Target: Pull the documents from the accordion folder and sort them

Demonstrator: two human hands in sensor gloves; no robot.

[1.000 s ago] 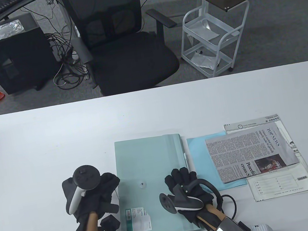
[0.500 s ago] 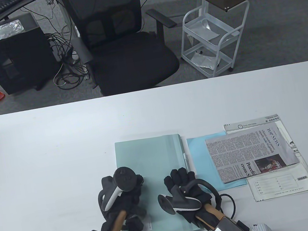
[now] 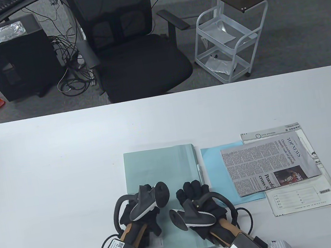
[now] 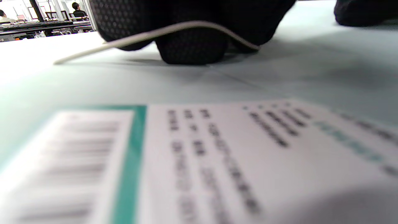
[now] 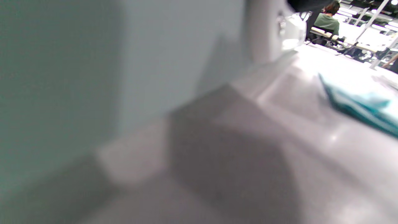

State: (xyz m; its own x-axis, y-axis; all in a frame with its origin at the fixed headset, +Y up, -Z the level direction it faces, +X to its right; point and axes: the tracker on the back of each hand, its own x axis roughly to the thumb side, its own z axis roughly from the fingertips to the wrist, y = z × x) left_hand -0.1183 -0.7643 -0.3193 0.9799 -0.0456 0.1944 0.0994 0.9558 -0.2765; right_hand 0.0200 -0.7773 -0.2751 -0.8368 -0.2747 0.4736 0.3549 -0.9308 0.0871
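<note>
Since the earlier frame my left hand (image 3: 142, 212) has slid rightward onto the pale green accordion folder (image 3: 160, 169), which lies flat on the white table (image 3: 47, 156) just left of the sorted stack: blue sheet (image 3: 215, 166), newspaper (image 3: 270, 163) and printed form (image 3: 301, 199). From the left wrist view, its fingers (image 4: 192, 46) press a thin flap edge (image 4: 140, 35) beyond the folder's barcode label (image 4: 186, 161). My right hand (image 3: 199, 202) rests palm-down on the folder's right portion, fingers extended, gripping nothing I can see.
</note>
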